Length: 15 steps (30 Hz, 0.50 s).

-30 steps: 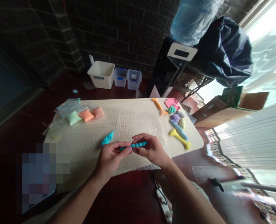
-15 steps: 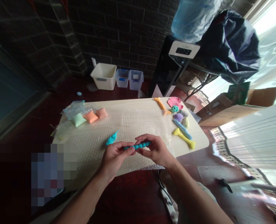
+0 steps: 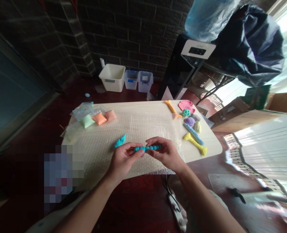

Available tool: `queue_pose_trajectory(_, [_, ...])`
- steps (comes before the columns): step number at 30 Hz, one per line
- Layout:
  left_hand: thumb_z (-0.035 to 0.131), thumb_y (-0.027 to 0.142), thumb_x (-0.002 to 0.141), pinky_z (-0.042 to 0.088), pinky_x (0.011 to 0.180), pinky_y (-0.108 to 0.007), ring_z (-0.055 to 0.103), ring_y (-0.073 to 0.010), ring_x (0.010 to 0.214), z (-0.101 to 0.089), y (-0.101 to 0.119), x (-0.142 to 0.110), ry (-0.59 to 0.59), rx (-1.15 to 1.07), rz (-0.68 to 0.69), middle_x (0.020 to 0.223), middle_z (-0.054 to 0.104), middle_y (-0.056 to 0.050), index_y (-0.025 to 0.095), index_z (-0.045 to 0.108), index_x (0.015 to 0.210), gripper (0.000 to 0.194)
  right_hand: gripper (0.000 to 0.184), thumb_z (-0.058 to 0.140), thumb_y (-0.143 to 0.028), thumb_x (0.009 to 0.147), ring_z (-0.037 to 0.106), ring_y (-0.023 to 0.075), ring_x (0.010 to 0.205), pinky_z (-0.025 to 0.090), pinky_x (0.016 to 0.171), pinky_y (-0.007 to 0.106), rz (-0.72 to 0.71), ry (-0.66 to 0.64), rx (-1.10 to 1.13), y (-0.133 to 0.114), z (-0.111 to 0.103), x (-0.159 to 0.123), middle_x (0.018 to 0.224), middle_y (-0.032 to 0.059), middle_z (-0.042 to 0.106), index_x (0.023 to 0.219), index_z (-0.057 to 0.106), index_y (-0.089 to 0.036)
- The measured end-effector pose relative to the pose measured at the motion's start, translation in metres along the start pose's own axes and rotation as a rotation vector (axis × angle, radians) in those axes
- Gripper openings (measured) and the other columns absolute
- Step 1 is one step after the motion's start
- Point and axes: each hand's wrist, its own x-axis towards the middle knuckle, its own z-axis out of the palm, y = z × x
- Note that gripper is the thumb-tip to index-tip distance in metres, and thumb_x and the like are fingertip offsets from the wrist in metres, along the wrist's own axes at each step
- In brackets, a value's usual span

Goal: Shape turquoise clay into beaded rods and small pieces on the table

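Both hands hold a thin, bumpy teal clay stick (image 3: 148, 148) level above the bubble wrap (image 3: 138, 126) that covers the pale table (image 3: 213, 149). My left hand (image 3: 125, 159) pinches its left end with thumb and fingers closed. My right hand (image 3: 165, 153) pinches the right half. A loose teal clay lump (image 3: 120, 140) lies on the wrap just left of my left hand.
Small clay packets, green (image 3: 87, 121) and orange (image 3: 100, 118), lie at the table's far left. Finished clay shapes line the right side, among them a yellow bone (image 3: 195, 144), a blue strip (image 3: 193, 133) and a pink piece (image 3: 186, 105). Plastic bins (image 3: 113, 77) stand on the floor behind.
The view has shifted a little, so the table and hands sit further right in the picture. My hands keep their pinch on the teal stick in the same pose.
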Motion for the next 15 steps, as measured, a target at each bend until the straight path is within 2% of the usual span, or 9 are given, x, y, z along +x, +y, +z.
queue_pose_trajectory(4, [0.092,0.031,0.074,0.063,0.088,-0.036,0.078,-0.024,0.096,-0.0006,-0.0013,0.0001,-0.033,0.017,0.056,0.106,0.082,-0.009,0.019,0.08,0.102,0.034,0.032,0.089,-0.036,0.083,0.073,0.0162,0.085,0.061,0.077,0.029,0.012,0.044,0.028,-0.0013,0.0012,0.0013,0.096,0.0059,0.077,0.107,0.077,-0.019])
queue_pose_trajectory(7, [0.091,0.031,0.076,0.063,0.089,-0.038,0.078,-0.0253,0.095,-0.002,-0.0029,-0.0001,-0.04,0.069,0.065,0.102,0.082,-0.01,0.018,0.081,0.102,0.031,0.033,0.088,-0.037,0.083,0.073,0.0161,0.081,0.061,0.074,0.029,0.024,0.039,0.022,-0.0018,0.0007,0.0016,0.093,0.0058,0.077,0.108,0.077,-0.019])
queue_pose_trajectory(11, [0.091,0.031,0.075,0.064,0.091,-0.04,0.078,-0.0265,0.096,-0.0021,-0.0036,-0.0006,-0.058,0.084,0.058,0.103,0.083,-0.01,0.019,0.082,0.101,0.03,0.034,0.09,-0.034,0.081,0.077,0.0185,0.087,0.064,0.079,0.033,-0.008,-0.015,0.0,-0.0039,-0.0013,0.0013,0.099,0.0074,0.08,0.11,0.078,-0.02])
queue_pose_trajectory(15, [0.095,0.028,0.069,0.063,0.093,-0.04,0.077,-0.0262,0.102,-0.004,-0.0056,-0.0002,-0.075,0.072,0.075,0.113,0.081,-0.01,0.019,0.079,0.107,0.042,0.028,0.089,-0.031,0.083,0.078,0.0215,0.095,0.065,0.087,0.037,-0.026,-0.082,-0.04,-0.006,-0.0044,0.002,0.107,0.009,0.082,0.108,0.081,-0.021])
